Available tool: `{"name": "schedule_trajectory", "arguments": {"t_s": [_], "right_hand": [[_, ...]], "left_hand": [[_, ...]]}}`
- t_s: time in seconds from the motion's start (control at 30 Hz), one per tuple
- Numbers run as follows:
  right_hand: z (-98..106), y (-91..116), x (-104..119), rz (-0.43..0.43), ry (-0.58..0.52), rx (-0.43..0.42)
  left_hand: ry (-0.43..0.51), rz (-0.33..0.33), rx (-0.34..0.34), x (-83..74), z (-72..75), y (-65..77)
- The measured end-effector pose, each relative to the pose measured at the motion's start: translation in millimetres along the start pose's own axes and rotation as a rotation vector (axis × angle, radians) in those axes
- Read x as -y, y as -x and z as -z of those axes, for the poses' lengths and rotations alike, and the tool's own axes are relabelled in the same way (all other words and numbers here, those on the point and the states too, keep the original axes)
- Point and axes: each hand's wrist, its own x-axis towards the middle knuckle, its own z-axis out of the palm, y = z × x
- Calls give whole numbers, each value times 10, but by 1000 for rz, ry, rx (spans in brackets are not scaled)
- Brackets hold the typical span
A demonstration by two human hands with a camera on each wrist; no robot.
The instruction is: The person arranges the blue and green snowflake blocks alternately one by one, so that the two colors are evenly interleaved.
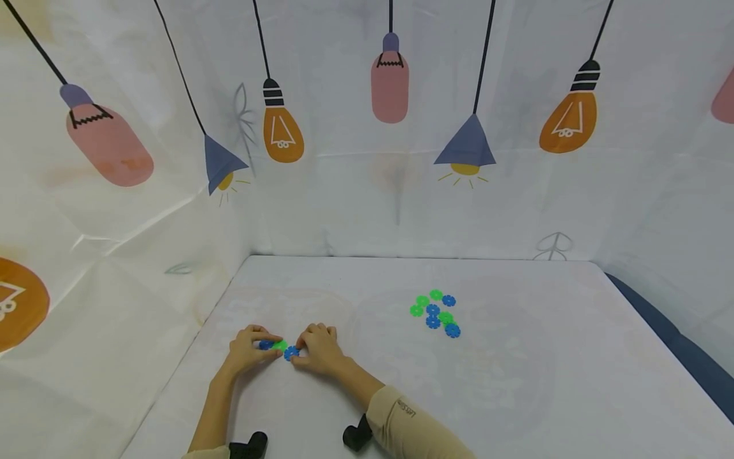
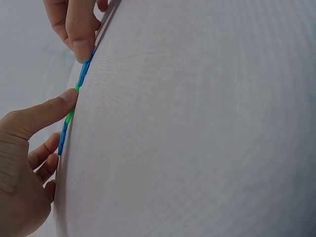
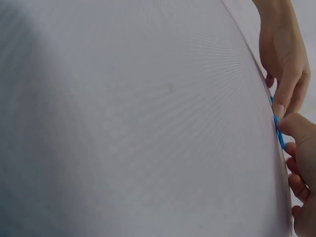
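Note:
At the table's left, my left hand pinches a flat green notched disc between thumb and fingers. A blue notched disc adjoins it on the left, partly hidden under that hand's fingers. On the other side, my right hand grips a second blue notched disc, whose edge meets the green one. In the left wrist view the blue piece, green piece and other blue piece form one row, seen edge-on. The right wrist view shows a blue disc's edge between the fingertips of both hands.
A loose group of several green discs and blue discs lies right of the hands on the white table. Behind the table hangs a white cloth printed with lamps. A dark blue surface borders the right edge.

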Motion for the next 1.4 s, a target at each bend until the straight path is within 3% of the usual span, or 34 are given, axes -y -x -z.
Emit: {"name": "schedule_trajectory", "arguments": {"t_s": [0.97, 1.2, 1.4], "right_hand": [[48, 77, -9, 30, -42, -60], [170, 126, -116, 13, -129, -43], [410, 212, -365, -11, -154, -57]], "left_hand": [[12, -36, -19, 12, -12, 9], [5, -7, -9, 15, -9, 1], [11, 9, 3, 8, -6, 9]]}}
